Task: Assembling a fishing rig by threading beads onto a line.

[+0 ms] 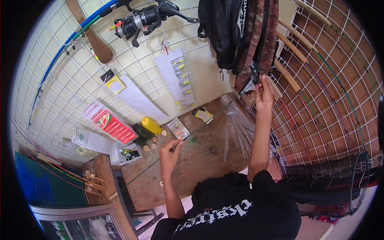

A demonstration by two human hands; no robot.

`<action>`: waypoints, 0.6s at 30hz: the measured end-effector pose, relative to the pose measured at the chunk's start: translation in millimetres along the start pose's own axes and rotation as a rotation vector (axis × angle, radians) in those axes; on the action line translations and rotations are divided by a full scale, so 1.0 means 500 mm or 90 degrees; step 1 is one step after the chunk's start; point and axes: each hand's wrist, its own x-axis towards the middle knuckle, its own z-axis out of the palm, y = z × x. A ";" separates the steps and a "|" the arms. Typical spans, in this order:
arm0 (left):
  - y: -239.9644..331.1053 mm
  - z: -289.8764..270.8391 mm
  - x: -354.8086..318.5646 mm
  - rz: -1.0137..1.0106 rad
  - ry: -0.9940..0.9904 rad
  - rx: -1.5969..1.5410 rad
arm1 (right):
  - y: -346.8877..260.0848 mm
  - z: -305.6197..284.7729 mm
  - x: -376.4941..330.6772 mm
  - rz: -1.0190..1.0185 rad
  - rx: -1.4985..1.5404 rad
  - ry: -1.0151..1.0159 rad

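A thin dark-green fishing rod (212, 118) runs diagonally above the wooden table, from a pale handle end (113, 196) at the lower left up toward the hanging bags. My left hand (169, 155) is closed around the rod's middle, fingers pinched; a small dark piece shows between them, too small to name. Farther up, my right hand (264, 94) is raised, with thumb and fingers pinching the rod's upper part beside a camouflage rod bag (262, 44). The very tip is hidden against the bag.
On the wooden table (204, 156) lie clear plastic sleeves (236, 124), a yellow bottle (151, 125), small wooden rings and a little packet (178, 129). White wire grids carry a fishing reel (144, 20), tackle cards (176, 78) and several rods (288, 76). A landing net (356, 180) hangs right.
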 end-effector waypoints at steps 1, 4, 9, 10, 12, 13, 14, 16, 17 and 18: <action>-0.001 0.000 0.000 0.000 0.001 0.000 | 0.000 0.000 0.000 0.001 0.000 -0.001; -0.003 -0.001 0.000 0.000 0.004 -0.001 | 0.002 -0.001 -0.005 0.012 0.002 -0.011; 0.002 -0.001 0.003 0.000 0.011 -0.002 | 0.007 -0.004 -0.011 0.028 0.020 -0.023; 0.001 -0.001 0.003 0.000 0.011 -0.002 | 0.008 -0.003 -0.011 0.028 0.021 -0.023; -0.004 -0.001 0.003 0.010 0.017 -0.002 | 0.009 -0.002 -0.010 0.027 0.027 -0.019; -0.004 0.000 0.003 0.010 0.016 -0.002 | 0.008 -0.003 -0.009 0.026 0.026 -0.018; -0.004 0.001 0.004 0.016 0.015 -0.002 | 0.007 -0.003 -0.009 0.021 0.025 -0.022; -0.004 0.001 0.004 0.021 0.014 -0.001 | 0.005 -0.002 -0.007 0.016 0.024 -0.026; -0.004 0.000 0.003 0.021 0.016 -0.002 | 0.004 -0.001 -0.007 0.015 0.024 -0.024; -0.004 -0.001 0.002 0.022 0.017 -0.003 | 0.003 0.001 -0.007 0.013 0.024 -0.022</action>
